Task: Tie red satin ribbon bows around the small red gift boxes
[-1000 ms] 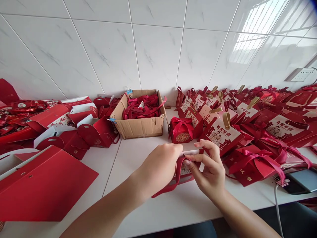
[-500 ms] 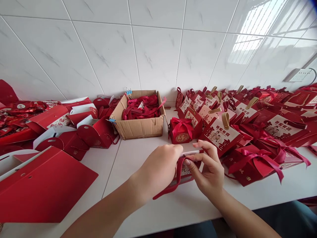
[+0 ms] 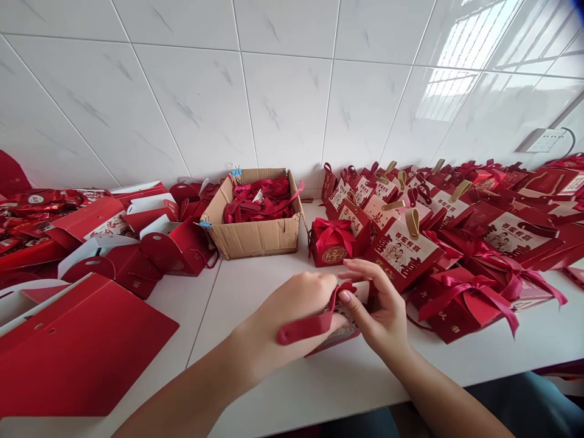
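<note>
A small red gift box [image 3: 340, 342] with a pale printed front is tilted between my hands, just above or on the white table; I cannot tell which. My left hand [image 3: 296, 313] is closed at the box's left side and top, with most of its fingers hidden. A dark red handle strap [image 3: 310, 328] runs out of the box top, and its loose rounded end lies across the back of that hand. With thumb and index finger, my right hand [image 3: 381, 307] pinches the strap where it meets the top edge, its other fingers extended behind the box.
Behind my hands stands a cardboard box [image 3: 255, 238] full of red straps. Finished-looking gift boxes [image 3: 404, 252] with handles crowd the right, some bow-tied [image 3: 460, 301]. Open red boxes [image 3: 176, 246] and a flat red carton [image 3: 86, 347] sit on the left, near wrapped sweets [image 3: 27, 216].
The strap's loose end has swung up from hanging below my left hand to lying over it. My left hand has turned slightly, a finger now showing before the box.
</note>
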A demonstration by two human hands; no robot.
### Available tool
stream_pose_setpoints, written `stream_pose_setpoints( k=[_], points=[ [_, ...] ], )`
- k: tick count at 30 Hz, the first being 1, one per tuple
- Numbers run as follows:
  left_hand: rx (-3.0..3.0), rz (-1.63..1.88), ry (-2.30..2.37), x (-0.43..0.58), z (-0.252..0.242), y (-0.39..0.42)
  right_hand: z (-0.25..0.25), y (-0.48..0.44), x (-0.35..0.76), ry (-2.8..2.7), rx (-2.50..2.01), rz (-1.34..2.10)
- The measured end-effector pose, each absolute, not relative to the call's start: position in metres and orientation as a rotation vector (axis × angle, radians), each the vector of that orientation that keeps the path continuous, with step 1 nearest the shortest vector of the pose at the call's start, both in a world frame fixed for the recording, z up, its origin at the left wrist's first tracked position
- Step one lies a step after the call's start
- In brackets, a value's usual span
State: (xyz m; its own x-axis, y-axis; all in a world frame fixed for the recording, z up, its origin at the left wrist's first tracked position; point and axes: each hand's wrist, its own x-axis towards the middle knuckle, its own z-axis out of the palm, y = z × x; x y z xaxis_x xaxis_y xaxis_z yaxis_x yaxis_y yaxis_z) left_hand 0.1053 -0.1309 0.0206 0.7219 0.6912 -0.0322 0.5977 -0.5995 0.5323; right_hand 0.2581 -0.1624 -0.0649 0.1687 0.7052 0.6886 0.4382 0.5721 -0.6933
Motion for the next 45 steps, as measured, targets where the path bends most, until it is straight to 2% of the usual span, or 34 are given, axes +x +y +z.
stream_pose_setpoints(
  k=[6, 15, 18, 25, 31, 37, 40, 45],
  points=[
    [2.245, 0.257, 0.881, 0.084, 0.039, -0.127, -0.066, -0.162, 0.260, -1.458, -1.060, 0.251],
    [2.151, 0.924, 0.966, 0.060, 0.053, -0.111, -0.074, -0.157, 0.262, -1.483, -0.887, 0.109],
    [2.213, 1.007, 0.937, 0.056, 0.054, -0.112, -0.075, -0.157, 0.263, -1.466, -0.871, 0.089],
    [2.754, 0.948, 0.626, 0.046, 0.055, -0.128, -0.074, -0.158, 0.266, -1.427, -0.913, 0.071],
    [2.915, 0.840, 0.758, 0.062, 0.044, -0.120, -0.074, -0.158, 0.265, -1.427, -0.882, 0.069],
    [2.754, 0.804, 0.612, 0.080, 0.028, -0.110, -0.077, -0.159, 0.267, -1.491, -0.770, 0.036],
    [2.567, 0.669, 0.535, 0.087, 0.026, -0.111, -0.076, -0.160, 0.266, -1.554, -0.679, 0.001],
    [2.356, 0.537, 0.634, 0.089, 0.026, -0.108, -0.072, -0.159, 0.261, -1.624, -0.556, -0.064]
  ],
)
